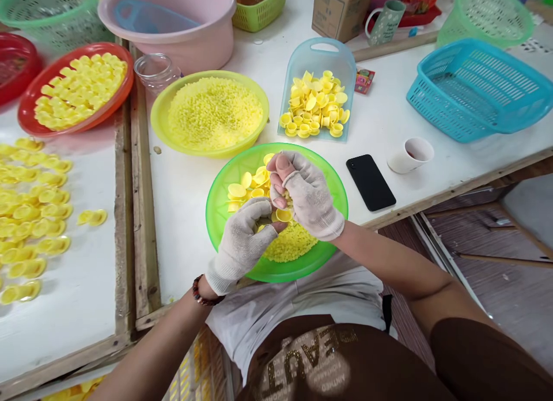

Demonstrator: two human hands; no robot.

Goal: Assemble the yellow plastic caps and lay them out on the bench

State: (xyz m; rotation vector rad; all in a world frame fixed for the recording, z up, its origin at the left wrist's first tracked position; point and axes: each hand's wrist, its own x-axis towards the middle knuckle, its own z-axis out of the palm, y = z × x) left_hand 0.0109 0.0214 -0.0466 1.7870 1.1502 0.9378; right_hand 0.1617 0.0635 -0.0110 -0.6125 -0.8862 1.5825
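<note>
My left hand [244, 239], in a white glove with bare fingertips, is closed around a small yellow plastic cup [283, 215] with a flared rim. Just above it, my right hand [309, 196], gloved the same way, is curled with the thumb against the fingers. Pale yellow granules [288, 199] show in its curled palm; how many is hidden. Both hands are over a bright green plate [220, 234] on my lap at the table edge. On that plate are more yellow cups [248, 185] at the far left and a heap of yellow granules [291, 244] at the near side.
Behind the plate stand a yellow bowl [162, 133] of granules and a blue scoop tray [298, 58] of yellow cups. To the right lie a black phone [370, 182], a paper cup [408, 157] and a blue basket [458, 110]. Joined yellow pieces [32, 216] cover the left table.
</note>
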